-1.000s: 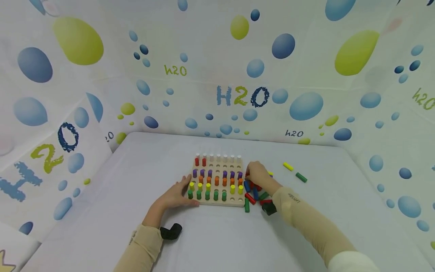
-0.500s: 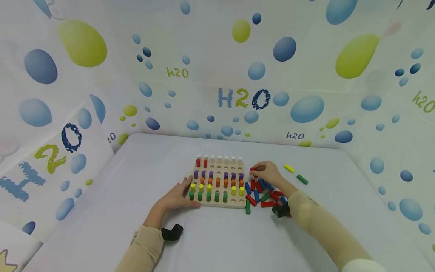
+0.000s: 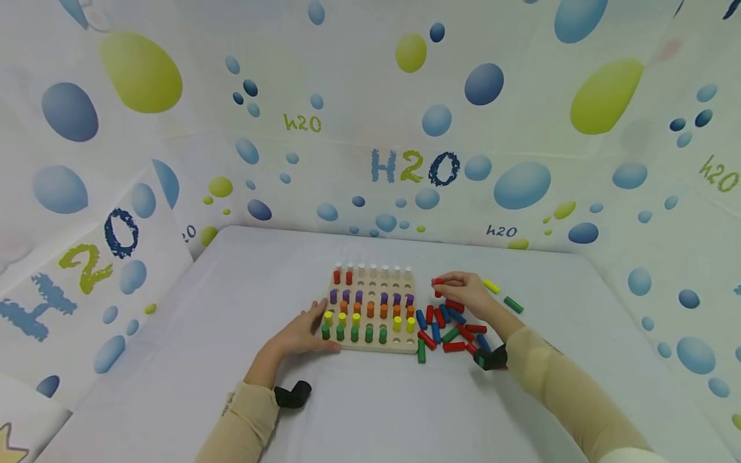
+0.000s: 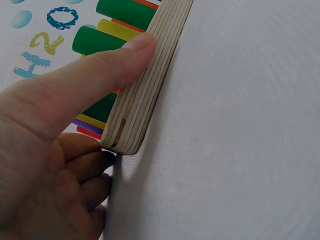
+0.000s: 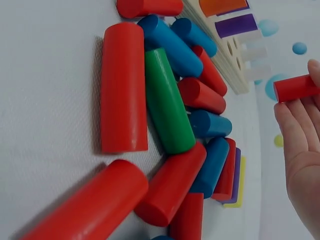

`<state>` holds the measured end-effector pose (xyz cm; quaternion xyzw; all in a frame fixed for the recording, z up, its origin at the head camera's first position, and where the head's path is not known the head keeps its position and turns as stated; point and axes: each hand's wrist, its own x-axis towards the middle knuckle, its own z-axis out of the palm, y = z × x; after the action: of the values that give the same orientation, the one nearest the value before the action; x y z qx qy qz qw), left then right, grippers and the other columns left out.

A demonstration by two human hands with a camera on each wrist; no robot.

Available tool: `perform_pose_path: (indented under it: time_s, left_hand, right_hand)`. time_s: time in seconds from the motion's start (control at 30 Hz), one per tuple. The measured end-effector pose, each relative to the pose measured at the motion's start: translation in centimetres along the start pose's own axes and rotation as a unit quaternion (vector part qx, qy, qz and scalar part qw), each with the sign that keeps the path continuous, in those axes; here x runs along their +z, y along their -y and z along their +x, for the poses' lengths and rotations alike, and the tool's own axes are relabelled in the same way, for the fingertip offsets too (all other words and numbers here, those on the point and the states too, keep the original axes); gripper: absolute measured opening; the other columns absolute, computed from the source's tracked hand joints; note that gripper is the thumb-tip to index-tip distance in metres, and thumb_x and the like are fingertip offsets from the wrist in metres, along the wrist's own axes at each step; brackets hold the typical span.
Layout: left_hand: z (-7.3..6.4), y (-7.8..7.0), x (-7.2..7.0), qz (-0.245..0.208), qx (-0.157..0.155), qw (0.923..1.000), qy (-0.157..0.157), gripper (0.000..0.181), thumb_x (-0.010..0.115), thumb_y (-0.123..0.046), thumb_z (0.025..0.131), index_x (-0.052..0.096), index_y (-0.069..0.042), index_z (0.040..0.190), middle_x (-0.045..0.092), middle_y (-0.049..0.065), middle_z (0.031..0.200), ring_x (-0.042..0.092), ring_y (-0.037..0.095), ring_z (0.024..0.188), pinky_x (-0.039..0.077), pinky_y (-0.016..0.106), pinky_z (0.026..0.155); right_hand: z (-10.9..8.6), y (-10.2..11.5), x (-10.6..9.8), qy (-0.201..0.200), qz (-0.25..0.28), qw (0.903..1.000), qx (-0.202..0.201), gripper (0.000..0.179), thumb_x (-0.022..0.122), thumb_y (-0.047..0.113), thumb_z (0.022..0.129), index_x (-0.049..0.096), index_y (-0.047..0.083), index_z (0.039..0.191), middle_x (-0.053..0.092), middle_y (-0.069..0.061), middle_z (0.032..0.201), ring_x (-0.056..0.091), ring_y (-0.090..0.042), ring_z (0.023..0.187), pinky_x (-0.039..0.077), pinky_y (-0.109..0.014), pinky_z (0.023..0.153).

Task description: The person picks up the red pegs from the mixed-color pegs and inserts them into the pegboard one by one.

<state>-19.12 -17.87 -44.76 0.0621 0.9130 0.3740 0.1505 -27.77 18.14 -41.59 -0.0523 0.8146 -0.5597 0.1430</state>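
Note:
My left hand (image 3: 298, 333) holds the wooden pegboard (image 3: 370, 348) at its near left corner. In the left wrist view the thumb (image 4: 100, 70) presses the layered front edge, with curled fingers against the side. Upright pegs stand in coloured rows: white at the back, then two red, purple, orange, yellow, and green in front. Several holes show bare, most of them in the red row. Right of the board, my right hand (image 3: 471, 296) pinches a red peg (image 5: 294, 89) between thumb and fingertips, raised above the table beyond the loose pegs.
A loose pile of red, blue and green pegs (image 3: 436, 333) lies along the board's right side. Farther right lie a yellow peg (image 3: 491, 286) and a green peg (image 3: 513, 304). Patterned white cloth (image 3: 324, 161) hangs behind the white-covered table (image 3: 260, 263).
My right hand has come away from the pile beside the board, moving right with a red peg in its fingers. The left hand keeps its place on the board.

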Motion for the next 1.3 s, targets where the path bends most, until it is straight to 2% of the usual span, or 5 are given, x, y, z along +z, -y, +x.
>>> perform_pose_path:
  time_s: [0.33,0.73,1.1,1.3]
  left_hand:
    - [-0.5,0.2,0.0,0.003,-0.006,1.0000,-0.002,0.113,0.079,-0.048,0.062,0.015,-0.008,0.147,0.008,0.021,0.150,0.005,0.044,0.135,0.010,0.058,0.106]
    - [-0.1,0.4,0.0,0.003,-0.005,1.0000,-0.004,0.114,0.079,-0.051,0.062,0.015,-0.010,0.147,0.007,0.019,0.150,0.005,0.043,0.135,0.010,0.059,0.106]
    - [-0.1,0.2,0.0,0.001,-0.001,1.0000,-0.002,0.114,0.079,-0.049,0.062,0.015,-0.009,0.147,0.007,0.020,0.150,0.004,0.043,0.135,0.009,0.058,0.106]
    - [-0.1,0.2,0.0,0.007,-0.001,1.0000,-0.003,0.115,0.079,-0.050,0.061,0.015,-0.009,0.147,0.007,0.020,0.150,0.004,0.044,0.135,0.009,0.058,0.106]
  right_hand:
    - [-0.1,-0.4,0.2,0.001,0.020,0.9998,0.002,0.045,0.067,0.029,0.083,0.055,0.003,0.118,0.061,-0.013,0.116,0.057,-0.025,0.105,0.044,-0.038,0.094]
    - [1.2,0.8,1.8,-0.006,0.036,0.9993,0.008,0.047,0.070,0.032,0.081,0.056,0.007,0.117,0.060,-0.011,0.118,0.054,-0.025,0.108,0.044,-0.036,0.094]
    - [2.0,2.1,3.8,0.012,0.078,0.9969,-0.009,0.038,0.067,0.019,0.084,0.056,0.002,0.115,0.060,-0.014,0.116,0.058,-0.023,0.103,0.044,-0.036,0.093]
    - [2.7,2.7,4.9,0.021,0.116,0.9926,-0.032,0.033,0.064,0.010,0.085,0.055,-0.004,0.113,0.062,-0.015,0.111,0.062,-0.017,0.095,0.047,-0.034,0.088]
